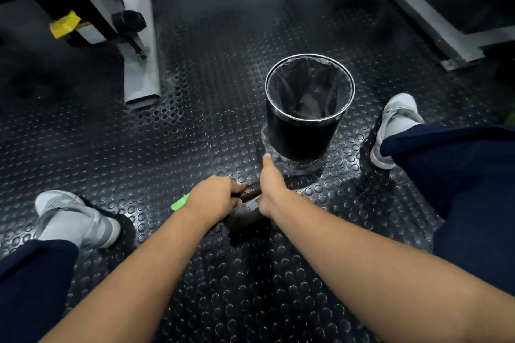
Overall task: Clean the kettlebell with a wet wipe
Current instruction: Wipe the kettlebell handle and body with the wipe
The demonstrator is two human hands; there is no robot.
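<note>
A dark, worn kettlebell [245, 221] stands on the studded rubber floor between my feet. My left hand [214, 196] grips the left part of its handle [251, 189], fingers curled round it. My right hand [271, 189] lies over the right side of the handle with the thumb straight and pointing forward. Its fingers are hidden behind the kettlebell. A pale grey patch just under that hand looks like the wet wipe [253, 205], pressed against the metal. A green packet [179, 202] peeks out on the floor behind my left hand.
A black bin [308, 108] with a clear liner stands just beyond the kettlebell. My grey shoes rest at left [80, 220] and right [395, 125]. A grey machine frame [140, 64] rises at back left, and another frame [446, 36] at back right.
</note>
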